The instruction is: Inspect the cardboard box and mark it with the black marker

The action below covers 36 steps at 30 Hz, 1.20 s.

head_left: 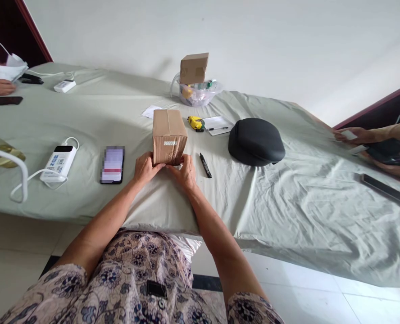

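A small brown cardboard box (pixel 169 135), taped shut with a white label on its near face, stands on the grey-green sheet. My left hand (pixel 146 168) touches the box's lower near left corner, fingers curled against it. My right hand (pixel 185 171) meets it at the lower near edge, fingertips pinched together at the box's base. What the fingertips pinch is too small to make out. A black marker (pixel 205 165) lies just right of my right hand. A phone (pixel 112 164) lies to the left of my left hand.
A white power bank (pixel 58 163) with cable lies at left. A black oval case (pixel 256 141), yellow tape measure (pixel 196 122), paper with pen (pixel 218 125), and plastic tub (pixel 200 92) bearing a second box (pixel 194 68) sit beyond. Other people's hands (pixel 358 135) show at both edges.
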Tool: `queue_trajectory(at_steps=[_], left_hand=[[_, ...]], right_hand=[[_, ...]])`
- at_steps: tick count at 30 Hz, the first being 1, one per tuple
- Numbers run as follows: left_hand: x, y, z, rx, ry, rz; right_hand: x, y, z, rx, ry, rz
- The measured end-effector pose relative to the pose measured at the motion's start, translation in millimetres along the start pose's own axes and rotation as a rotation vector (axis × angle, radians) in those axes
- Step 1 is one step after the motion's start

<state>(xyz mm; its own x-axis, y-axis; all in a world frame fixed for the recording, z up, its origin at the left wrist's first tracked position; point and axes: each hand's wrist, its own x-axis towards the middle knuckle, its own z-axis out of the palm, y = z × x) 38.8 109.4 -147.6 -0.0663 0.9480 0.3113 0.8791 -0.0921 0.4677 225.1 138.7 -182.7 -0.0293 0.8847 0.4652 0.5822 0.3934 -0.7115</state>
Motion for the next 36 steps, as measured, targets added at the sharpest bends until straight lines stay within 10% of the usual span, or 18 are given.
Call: queue_trajectory(at_steps=[36], left_hand=[[-5.1,2.0,0.1,-0.125,0.023,-0.160]], right_hand=[[4.7,-9.1,-14.3,0.169,-0.027,-0.008]])
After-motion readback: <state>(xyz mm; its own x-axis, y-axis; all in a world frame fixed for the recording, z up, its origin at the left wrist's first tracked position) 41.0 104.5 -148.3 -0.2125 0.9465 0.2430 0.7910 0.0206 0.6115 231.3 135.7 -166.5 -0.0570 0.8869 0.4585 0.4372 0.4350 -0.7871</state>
